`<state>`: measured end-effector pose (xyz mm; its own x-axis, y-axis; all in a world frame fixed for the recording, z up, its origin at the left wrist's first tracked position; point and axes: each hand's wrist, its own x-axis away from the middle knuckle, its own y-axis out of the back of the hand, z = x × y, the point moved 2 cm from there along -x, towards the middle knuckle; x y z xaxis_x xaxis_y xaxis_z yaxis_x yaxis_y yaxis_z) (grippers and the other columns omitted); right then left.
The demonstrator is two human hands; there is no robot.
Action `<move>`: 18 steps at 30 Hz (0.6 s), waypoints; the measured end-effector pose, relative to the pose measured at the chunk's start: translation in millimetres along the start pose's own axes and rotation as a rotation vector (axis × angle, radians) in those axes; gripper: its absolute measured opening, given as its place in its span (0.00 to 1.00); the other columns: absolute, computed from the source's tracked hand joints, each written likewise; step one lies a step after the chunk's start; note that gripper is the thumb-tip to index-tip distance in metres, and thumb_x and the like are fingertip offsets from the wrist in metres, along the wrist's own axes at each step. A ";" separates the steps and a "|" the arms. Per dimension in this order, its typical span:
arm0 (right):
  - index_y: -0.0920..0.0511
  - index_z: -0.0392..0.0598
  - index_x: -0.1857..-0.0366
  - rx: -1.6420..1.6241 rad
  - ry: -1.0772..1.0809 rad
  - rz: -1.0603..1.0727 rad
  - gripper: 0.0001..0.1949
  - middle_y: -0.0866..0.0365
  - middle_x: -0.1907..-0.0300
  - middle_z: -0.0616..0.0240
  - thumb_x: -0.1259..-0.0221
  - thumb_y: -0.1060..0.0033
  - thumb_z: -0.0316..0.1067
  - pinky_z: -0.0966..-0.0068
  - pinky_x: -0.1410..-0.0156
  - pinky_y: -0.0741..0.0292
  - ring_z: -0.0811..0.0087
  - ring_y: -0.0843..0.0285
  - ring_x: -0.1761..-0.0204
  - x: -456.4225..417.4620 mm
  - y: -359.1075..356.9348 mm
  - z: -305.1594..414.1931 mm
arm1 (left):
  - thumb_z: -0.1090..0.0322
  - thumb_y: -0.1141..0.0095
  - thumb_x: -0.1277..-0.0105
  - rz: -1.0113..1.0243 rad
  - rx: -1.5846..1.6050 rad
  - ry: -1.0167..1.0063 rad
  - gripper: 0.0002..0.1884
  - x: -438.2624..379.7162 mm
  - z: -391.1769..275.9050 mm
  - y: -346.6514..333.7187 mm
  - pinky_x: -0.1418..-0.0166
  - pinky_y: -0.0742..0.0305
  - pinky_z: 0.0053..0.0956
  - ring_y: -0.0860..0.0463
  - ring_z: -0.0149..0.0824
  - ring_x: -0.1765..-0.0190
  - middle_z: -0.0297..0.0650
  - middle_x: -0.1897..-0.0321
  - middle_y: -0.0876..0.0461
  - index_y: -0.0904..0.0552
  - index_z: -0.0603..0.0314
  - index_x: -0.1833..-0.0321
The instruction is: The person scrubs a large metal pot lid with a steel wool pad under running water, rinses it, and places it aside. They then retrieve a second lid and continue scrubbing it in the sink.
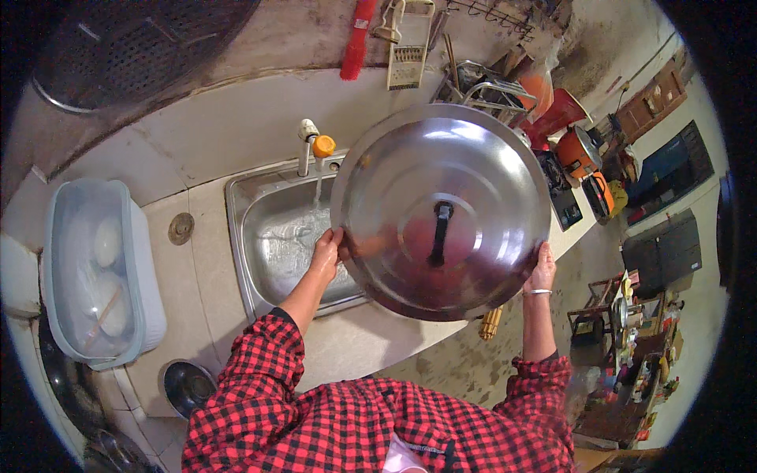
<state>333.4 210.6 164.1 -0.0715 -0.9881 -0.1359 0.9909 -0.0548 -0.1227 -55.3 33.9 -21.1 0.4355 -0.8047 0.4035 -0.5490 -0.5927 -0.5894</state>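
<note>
A large round metal lid (384, 195) with a black handle (440, 233) is held up in front of me, handle side facing me. My left hand (327, 251) grips its left rim, and my right hand (541, 269), with a pale band at the wrist, grips the lower right rim. Behind and left of the lid lies a stainless steel sink (272, 248), partly covered by it. Water runs into the sink from a tap (304, 145) with an orange fitting (324, 146).
A lidded plastic container (148, 290) stands left on the counter (189, 278), near a dark bowl (188, 389). A grater (410, 50) and red brush (356, 44) hang on the wall. An orange pot (575, 155) sits at the right; a cluttered table (615, 414) stands beyond.
</note>
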 end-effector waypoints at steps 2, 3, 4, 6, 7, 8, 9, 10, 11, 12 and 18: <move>0.21 0.49 0.59 -0.051 -0.074 0.025 0.13 0.20 0.65 0.75 0.30 0.51 0.46 0.78 0.58 0.24 0.80 0.24 0.65 15.9 1.3 -21.6 | 0.57 0.48 0.30 -0.068 -0.030 -0.049 0.10 1.7 3.3 17.9 0.70 0.25 0.24 0.20 0.28 0.70 0.31 0.69 0.20 0.23 0.55 0.55; 0.21 0.49 0.60 -0.082 -0.144 -0.002 0.13 0.19 0.64 0.74 0.30 0.51 0.46 0.77 0.59 0.24 0.79 0.24 0.65 23.6 1.0 -35.1 | 0.57 0.48 0.30 -0.089 -0.036 -0.073 0.09 1.2 3.6 27.9 0.73 0.26 0.23 0.21 0.27 0.72 0.31 0.70 0.20 0.23 0.53 0.56; 0.21 0.49 0.62 -0.014 -0.192 -0.043 0.13 0.19 0.66 0.74 0.30 0.50 0.46 0.77 0.60 0.24 0.78 0.24 0.66 29.2 2.2 -46.9 | 0.58 0.49 0.29 -0.087 -0.115 -0.040 0.09 0.6 2.5 40.5 0.71 0.26 0.23 0.21 0.28 0.70 0.31 0.69 0.20 0.23 0.54 0.56; 0.22 0.48 0.65 0.000 -0.303 -0.041 0.14 0.20 0.69 0.73 0.30 0.50 0.47 0.75 0.62 0.24 0.77 0.24 0.69 42.2 -2.1 -77.3 | 0.58 0.48 0.29 -0.137 -0.116 -0.099 0.10 -0.6 0.9 61.6 0.71 0.27 0.25 0.21 0.28 0.70 0.31 0.70 0.20 0.23 0.55 0.55; 0.22 0.48 0.67 -0.020 -0.373 -0.052 0.14 0.21 0.70 0.73 0.30 0.50 0.47 0.75 0.64 0.24 0.76 0.25 0.71 46.5 -6.0 -92.3 | 0.58 0.48 0.30 -0.225 -0.145 -0.070 0.10 -2.5 0.6 71.7 0.70 0.27 0.25 0.22 0.28 0.70 0.31 0.70 0.20 0.22 0.56 0.55; 0.22 0.50 0.64 0.037 -0.290 -0.100 0.14 0.20 0.71 0.72 0.30 0.52 0.49 0.74 0.69 0.24 0.75 0.23 0.73 51.3 -14.7 -108.1 | 0.57 0.46 0.30 -0.255 -0.154 -0.065 0.13 1.0 -0.8 84.6 0.66 0.28 0.24 0.24 0.25 0.69 0.30 0.70 0.21 0.21 0.60 0.62; 0.22 0.51 0.66 0.014 -0.326 -0.085 0.14 0.20 0.72 0.72 0.30 0.52 0.48 0.74 0.68 0.25 0.75 0.23 0.72 60.0 -20.7 -121.9 | 0.56 0.45 0.31 -0.373 -0.238 -0.097 0.13 -1.0 -4.9 95.0 0.64 0.29 0.24 0.25 0.25 0.69 0.30 0.71 0.21 0.20 0.60 0.62; 0.22 0.50 0.66 -0.002 -0.347 -0.067 0.14 0.20 0.72 0.72 0.30 0.51 0.47 0.74 0.67 0.25 0.75 0.23 0.72 67.7 -28.7 -134.3 | 0.56 0.45 0.31 -0.396 -0.245 -0.159 0.13 -0.5 -9.4 104.9 0.64 0.29 0.25 0.25 0.25 0.69 0.30 0.72 0.21 0.20 0.60 0.63; 0.22 0.50 0.66 0.014 -0.418 -0.119 0.13 0.21 0.72 0.73 0.30 0.51 0.47 0.74 0.66 0.24 0.75 0.23 0.72 76.2 -35.3 -146.0 | 0.56 0.45 0.31 -0.417 -0.255 -0.208 0.13 0.9 -14.4 115.1 0.64 0.30 0.25 0.26 0.26 0.69 0.30 0.73 0.22 0.20 0.60 0.63; 0.22 0.50 0.67 0.011 -0.436 -0.106 0.13 0.21 0.73 0.74 0.30 0.51 0.46 0.75 0.67 0.26 0.76 0.25 0.73 87.6 -41.6 -155.8 | 0.57 0.45 0.32 -0.492 -0.327 -0.192 0.14 2.9 -20.7 126.9 0.64 0.30 0.27 0.26 0.27 0.69 0.30 0.74 0.22 0.19 0.62 0.65; 0.23 0.50 0.67 0.085 -0.540 0.063 0.11 0.24 0.72 0.73 0.30 0.52 0.42 0.80 0.71 0.34 0.79 0.30 0.73 139.5 -72.0 -191.6 | 0.60 0.46 0.32 -0.638 -0.687 -0.448 0.16 18.8 -71.5 174.7 0.58 0.28 0.26 0.22 0.29 0.64 0.38 0.66 0.17 0.19 0.68 0.53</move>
<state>230.3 104.2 -34.4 0.0348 -0.9219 0.3858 0.9987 0.0178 -0.0477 -194.1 -87.4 -66.4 0.9361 -0.3305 0.1204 -0.3500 -0.9094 0.2247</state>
